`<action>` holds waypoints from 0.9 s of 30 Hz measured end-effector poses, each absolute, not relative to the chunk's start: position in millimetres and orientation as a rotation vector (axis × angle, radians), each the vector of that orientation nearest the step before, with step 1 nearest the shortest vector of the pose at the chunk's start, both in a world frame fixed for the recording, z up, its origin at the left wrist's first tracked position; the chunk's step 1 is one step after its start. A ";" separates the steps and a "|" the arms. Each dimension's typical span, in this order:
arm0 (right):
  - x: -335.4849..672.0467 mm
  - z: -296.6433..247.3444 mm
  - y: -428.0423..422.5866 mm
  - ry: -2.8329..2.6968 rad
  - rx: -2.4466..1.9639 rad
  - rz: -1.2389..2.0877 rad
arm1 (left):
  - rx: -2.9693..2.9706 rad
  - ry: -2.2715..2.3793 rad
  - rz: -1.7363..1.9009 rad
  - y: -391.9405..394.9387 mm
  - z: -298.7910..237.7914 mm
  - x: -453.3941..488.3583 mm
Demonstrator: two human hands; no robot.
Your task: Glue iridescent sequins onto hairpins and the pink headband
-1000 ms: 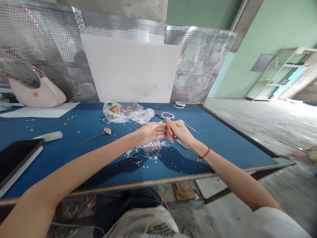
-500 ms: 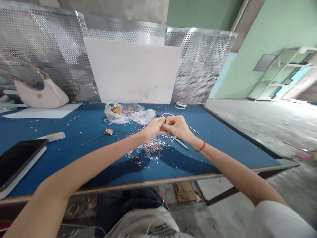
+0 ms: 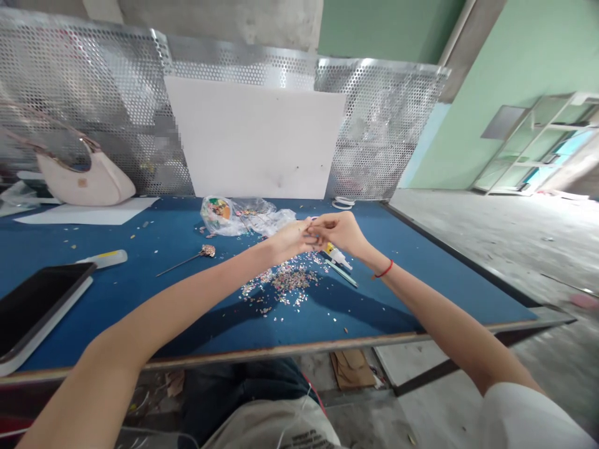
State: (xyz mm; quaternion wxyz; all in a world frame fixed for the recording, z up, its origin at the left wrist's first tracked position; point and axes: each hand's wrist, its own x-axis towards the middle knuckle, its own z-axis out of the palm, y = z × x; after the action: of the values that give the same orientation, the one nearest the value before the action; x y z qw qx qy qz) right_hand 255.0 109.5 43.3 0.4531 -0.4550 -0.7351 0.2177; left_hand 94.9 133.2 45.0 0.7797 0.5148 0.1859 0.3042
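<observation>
My left hand and my right hand meet above the middle of the blue table. Thumb and fingers of the right are pinched together at the left hand's fingertips. The left fingers are closed and partly hidden; whatever lies between the hands is too small to make out. Just below the right hand shows a small white bottle with a yellow label, its nozzle pointing right; I cannot tell whether it is held. A pale green pen-like tool lies beneath it. Loose shiny sequins are scattered under the hands.
Behind the hands sit clear plastic bags of small pieces. Left of the sequins lies a stick with a glittery head. Farther left are a tablet-like device, a translucent bottle and a pale handbag. White rings lie behind, right.
The bottle with the yellow label has come into sight below my right hand. The pink loop and thin rod behind the hands no longer show. My hands stay together, fingers slightly shifted.
</observation>
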 end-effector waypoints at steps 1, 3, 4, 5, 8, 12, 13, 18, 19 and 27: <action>253.3 44.5 109.1 -1.806 -1.154 0.464 | 1.121 0.406 0.655 132.1 44.9 95.7; 250.9 47.4 109.6 -1.845 -1.186 0.245 | 1.126 0.413 0.670 130.3 44.1 97.3; 250.5 48.7 111.0 -1.868 -1.191 0.132 | 1.122 0.419 0.682 129.7 43.5 98.3; 250.8 49.8 113.1 -1.882 -1.196 0.044 | 1.119 0.425 0.693 129.3 42.7 99.4; 254.2 50.8 122.1 -1.817 -1.211 0.004 | 1.119 0.447 0.709 129.7 40.9 103.1; 258.8 48.7 127.3 -1.750 -1.035 0.547 | 1.111 0.430 0.785 134.6 42.8 104.4; 259.0 48.3 126.2 -1.721 -0.964 0.693 | 1.105 0.425 0.810 136.1 44.0 103.6; 255.8 47.3 118.0 -1.491 -0.834 0.965 | 1.164 0.396 0.852 140.1 46.0 97.7; 254.9 46.7 117.4 -1.456 -0.855 0.969 | 1.182 0.393 0.851 139.9 45.1 97.4; 254.4 37.4 121.8 -1.386 -0.795 0.997 | 1.223 0.406 0.842 138.2 35.0 111.2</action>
State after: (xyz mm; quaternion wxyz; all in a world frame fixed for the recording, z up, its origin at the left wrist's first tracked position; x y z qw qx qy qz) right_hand 254.4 121.8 37.4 0.5883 -0.3411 -0.5952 0.4282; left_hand 111.2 138.2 35.0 0.7182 0.5528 0.1837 0.3806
